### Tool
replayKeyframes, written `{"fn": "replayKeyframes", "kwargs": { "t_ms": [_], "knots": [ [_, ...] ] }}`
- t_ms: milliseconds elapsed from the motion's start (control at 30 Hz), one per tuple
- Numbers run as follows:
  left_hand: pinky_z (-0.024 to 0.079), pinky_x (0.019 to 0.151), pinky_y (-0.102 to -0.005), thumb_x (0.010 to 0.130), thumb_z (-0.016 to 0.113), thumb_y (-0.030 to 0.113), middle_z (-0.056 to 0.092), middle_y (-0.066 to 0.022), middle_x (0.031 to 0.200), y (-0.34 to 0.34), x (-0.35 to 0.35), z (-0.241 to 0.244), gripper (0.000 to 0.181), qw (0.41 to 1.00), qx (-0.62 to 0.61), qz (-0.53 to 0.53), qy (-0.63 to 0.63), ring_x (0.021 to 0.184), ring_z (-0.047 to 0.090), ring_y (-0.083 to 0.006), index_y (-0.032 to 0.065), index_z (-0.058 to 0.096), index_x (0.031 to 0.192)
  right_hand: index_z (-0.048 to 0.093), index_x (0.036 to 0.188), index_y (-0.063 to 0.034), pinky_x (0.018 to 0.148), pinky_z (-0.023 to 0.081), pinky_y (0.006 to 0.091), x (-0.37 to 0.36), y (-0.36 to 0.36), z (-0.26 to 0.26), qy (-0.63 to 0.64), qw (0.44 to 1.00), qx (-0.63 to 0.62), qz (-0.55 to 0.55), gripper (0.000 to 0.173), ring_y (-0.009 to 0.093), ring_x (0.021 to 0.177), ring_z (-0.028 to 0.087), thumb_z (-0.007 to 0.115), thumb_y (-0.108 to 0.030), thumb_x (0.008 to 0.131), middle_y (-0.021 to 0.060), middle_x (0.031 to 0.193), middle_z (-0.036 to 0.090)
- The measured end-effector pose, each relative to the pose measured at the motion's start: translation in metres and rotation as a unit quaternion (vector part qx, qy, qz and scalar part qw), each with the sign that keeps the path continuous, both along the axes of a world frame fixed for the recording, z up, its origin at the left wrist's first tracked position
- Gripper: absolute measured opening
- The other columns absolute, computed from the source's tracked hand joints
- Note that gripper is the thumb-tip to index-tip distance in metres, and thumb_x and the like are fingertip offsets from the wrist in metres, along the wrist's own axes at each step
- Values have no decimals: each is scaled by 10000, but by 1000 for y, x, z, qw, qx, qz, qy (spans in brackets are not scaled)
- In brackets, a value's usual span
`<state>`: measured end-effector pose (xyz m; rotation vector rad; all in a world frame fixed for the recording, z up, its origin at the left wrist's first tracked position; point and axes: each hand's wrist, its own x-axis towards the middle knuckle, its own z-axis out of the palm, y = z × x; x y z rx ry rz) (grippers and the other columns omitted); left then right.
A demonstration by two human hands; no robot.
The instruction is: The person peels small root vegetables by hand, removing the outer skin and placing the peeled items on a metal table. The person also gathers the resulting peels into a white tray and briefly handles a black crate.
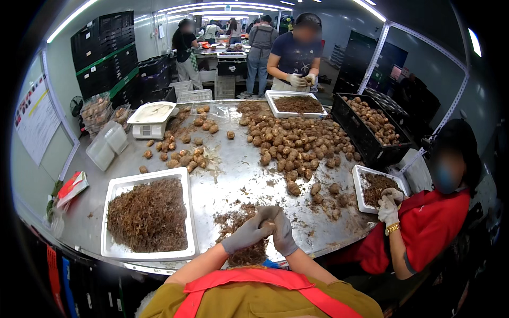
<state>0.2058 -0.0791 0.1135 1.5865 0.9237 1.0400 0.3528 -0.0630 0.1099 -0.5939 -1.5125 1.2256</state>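
Observation:
My left hand and my right hand, both in grey gloves, meet above the near edge of a metal table. Between them they hold a small brown tuber, mostly covered by the fingers. Under and beside the hands lies a heap of brown fibrous peelings. To the left, a white foam tray holds a large mound of brown fibres. Beyond my hands, towards the right, spreads a big pile of brown tubers, with looser ones at its near side.
A co-worker in red handles something by a small white tray at right; another stands behind a far tray. A black crate of tubers is at right. A white scale, clear plastic containers and scattered tubers are at left.

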Motion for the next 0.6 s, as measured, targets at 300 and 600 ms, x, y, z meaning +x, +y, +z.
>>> {"fn": "replayKeyframes", "kwargs": {
  "t_ms": [300,600],
  "knots": [
    [431,624,-282,989,404,256,603,-53,784,12,-13,-11,330,987,-58,131,-69,689,518,-130,-3,587,900,389,1447,33,974,449,291,-13,16,-9,-129,990,52,22,479,203,1154,571,371,-233,1049,136,1323,546],
    [491,642,-330,1001,418,552,630,-82,800,20,-16,-8,551,980,-165,73,-90,705,605,-184,28,586,977,474,1385,38,976,472,324,-21,9,-2,-57,993,-102,-3,410,189,1105,590,449,-146,1019,123,1236,602]
  ]
}}
